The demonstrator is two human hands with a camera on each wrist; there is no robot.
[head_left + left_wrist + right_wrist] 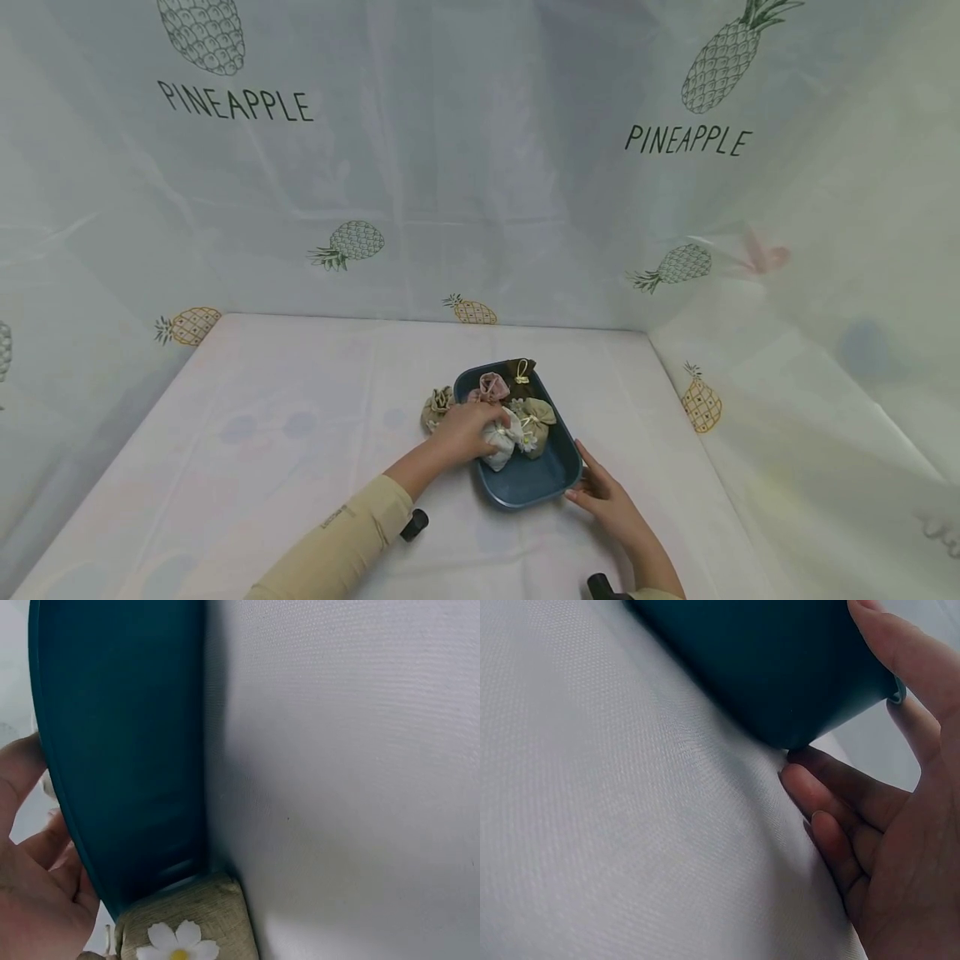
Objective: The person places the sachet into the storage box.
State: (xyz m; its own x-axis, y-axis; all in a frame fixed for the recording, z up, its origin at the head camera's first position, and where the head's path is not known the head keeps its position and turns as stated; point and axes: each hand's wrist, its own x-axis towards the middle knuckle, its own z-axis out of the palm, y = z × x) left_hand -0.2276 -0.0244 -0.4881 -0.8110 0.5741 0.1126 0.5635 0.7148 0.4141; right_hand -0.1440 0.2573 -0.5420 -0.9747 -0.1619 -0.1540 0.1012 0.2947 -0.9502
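Pale sheeting printed with pineapples and the word PINEAPPLE [235,103] hangs behind and to the sides of a table [262,433] covered in white cloth. Near the middle of that cloth sits a dark blue tray [536,482], rounded at its corners, with several small fabric pouches in it. The left hand [467,431] reaches over the tray's left rim, fingers curled down onto a white pouch [498,443]; whether they actually pinch it or only rest on it cannot be told from the head view, and the left wrist view shows only the tray's outer wall and part of the palm. Just beside the white pouch lies an olive pouch with a daisy [537,419]; a pink pouch [493,386] and a dark brown pouch [521,373] lie toward the far end of the tray. A tan pouch [437,407] lies outside on the cloth, touching the tray's left side. The right hand [606,497] rests at the tray's near right corner, fingers straight and loosely spread, the thumb against the rim and the fingertips [819,780] at its base, gripping nothing.
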